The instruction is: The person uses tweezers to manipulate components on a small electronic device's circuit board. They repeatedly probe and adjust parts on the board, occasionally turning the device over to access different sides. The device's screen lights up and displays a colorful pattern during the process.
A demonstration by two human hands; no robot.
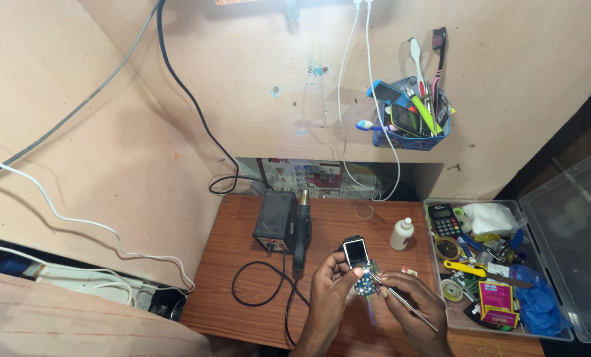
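Both hands meet over the brown wooden tabletop [242,264]: left hand [328,291] pinches a small blue circuit board with its screen [358,261] by the edges, light, stiff, fragile; right hand [414,307] pinches thin metal tweezers [401,301] just beside it.

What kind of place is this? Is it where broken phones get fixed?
Probably a small phone or electronics repair corner. The left hand holds an opened small phone, the right hand holds tweezers, and a hot-air rework station sits on the wooden table.
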